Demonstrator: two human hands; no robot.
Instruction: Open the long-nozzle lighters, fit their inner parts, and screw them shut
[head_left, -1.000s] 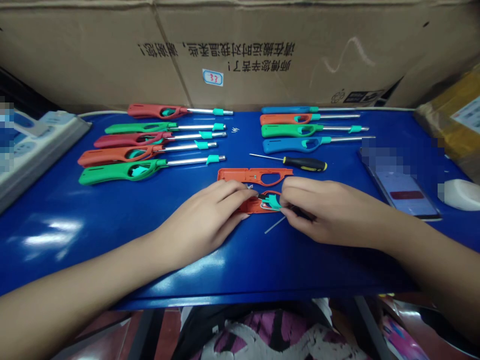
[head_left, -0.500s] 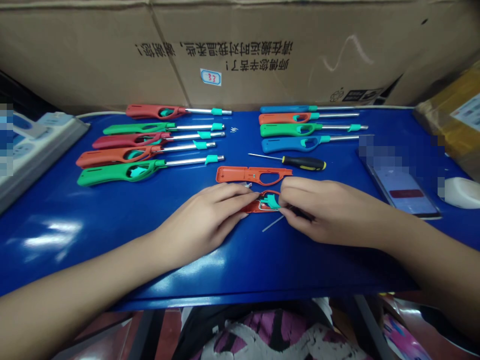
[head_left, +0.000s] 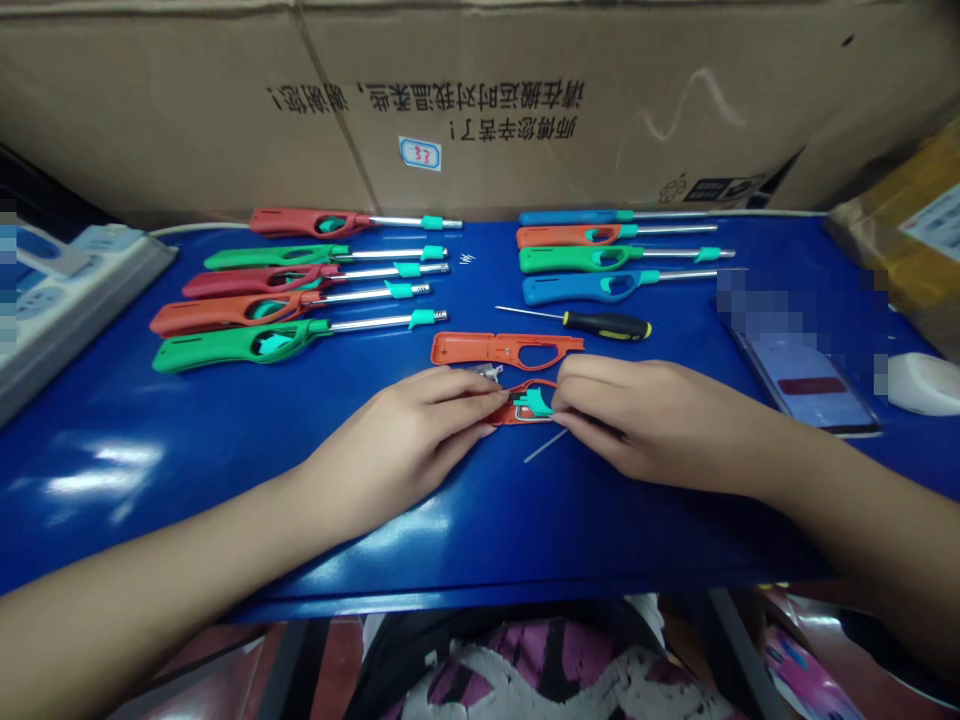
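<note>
An opened orange lighter body [head_left: 525,404] with a teal trigger piece lies on the blue table [head_left: 225,430] between my hands. My left hand [head_left: 409,440] lies over its left end with fingers pressed on it. My right hand [head_left: 637,415] pinches its right end near the teal trigger. The other orange half shell [head_left: 504,349] lies just behind, and a thin metal rod [head_left: 545,446] lies just in front of the body.
A black-handled screwdriver [head_left: 592,324] lies behind the shell. Several finished long-nosed lighters lie in a left group [head_left: 247,300] and a right group [head_left: 592,260]. A phone [head_left: 810,385] and a white object [head_left: 926,383] sit at right, a power strip [head_left: 67,290] at left, cardboard boxes [head_left: 480,100] behind.
My hands have stayed on the lighter body with only slight finger shifts; my right fingers have slid a little left toward the teal trigger.
</note>
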